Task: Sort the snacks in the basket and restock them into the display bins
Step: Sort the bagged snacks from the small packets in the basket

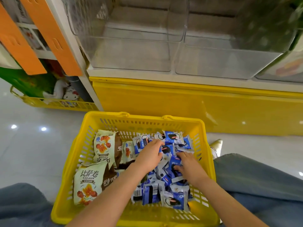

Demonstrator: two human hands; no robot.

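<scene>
A yellow plastic basket (85, 154) sits on the floor between my knees. Its right half holds several small blue and white snack packets (172, 138). Its left half holds cream and brown pizza-roll bags (89, 182). My left hand (150, 154) is down among the blue packets, fingers curled over some of them. My right hand (188, 167) lies just to the right, fingers curled around a blue packet. Above the basket stand two clear display bins, the left bin (131, 53) and the right bin (226, 63), both showing no snacks inside.
The bins rest on a white shelf above a yellow cabinet base (180, 102). A second yellow basket (54, 102) with plush toys sits at the left under orange panels (54, 36). Glossy white floor lies around. A pale shoe tip (217, 144) shows right of the basket.
</scene>
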